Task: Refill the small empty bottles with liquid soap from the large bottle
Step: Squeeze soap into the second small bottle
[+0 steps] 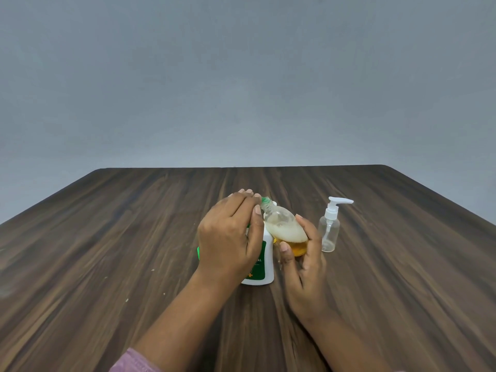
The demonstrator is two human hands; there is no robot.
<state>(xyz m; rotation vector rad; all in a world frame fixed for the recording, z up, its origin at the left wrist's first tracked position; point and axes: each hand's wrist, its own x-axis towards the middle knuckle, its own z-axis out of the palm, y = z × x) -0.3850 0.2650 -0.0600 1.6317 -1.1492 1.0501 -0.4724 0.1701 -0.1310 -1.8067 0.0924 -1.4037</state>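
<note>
My right hand [303,264] grips a small clear bottle [285,229], tilted with its neck pointing up and to the left. It holds amber liquid soap at the bottom and white foam above. My left hand [230,237] pinches the green cap [265,202] at that bottle's neck. Behind and under my left hand stands a white bottle with a green label [264,267], mostly hidden. A bit of bright green [198,254] shows at the left edge of my left hand; what it is I cannot tell. An empty clear pump bottle [329,232] stands upright to the right.
Everything sits on a dark wooden table [107,251], whose far edge meets a plain grey wall. A few pale specks lie on the table at the left front. A pink sleeve [134,361] shows at the bottom edge.
</note>
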